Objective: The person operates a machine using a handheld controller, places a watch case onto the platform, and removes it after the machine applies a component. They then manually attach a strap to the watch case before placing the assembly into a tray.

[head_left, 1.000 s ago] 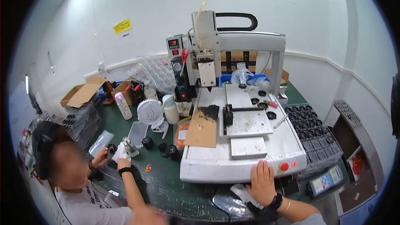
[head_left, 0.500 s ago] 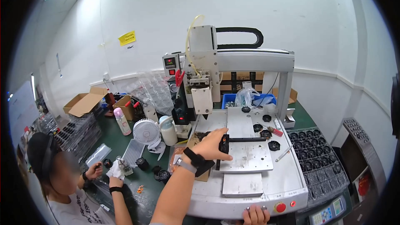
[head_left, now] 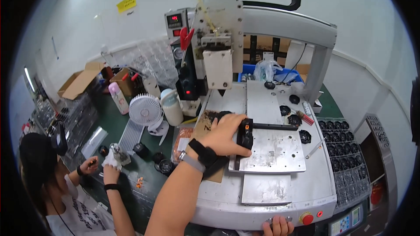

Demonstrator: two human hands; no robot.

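Near the middle of the frame I see the black block [head_left: 246,137] standing lengthwise up-and-down, just right of the nearer left hand [head_left: 224,137], whose thumb and fingers span its ends, while the right hand [head_left: 278,227], grip unclear, curls at the machine's front panel [head_left: 236,213] below.

White desk fan [head_left: 145,109] left of left hand [head_left: 221,137], pink-capped bottle [head_left: 118,98] and opened carton [head_left: 81,82] farther left of it.
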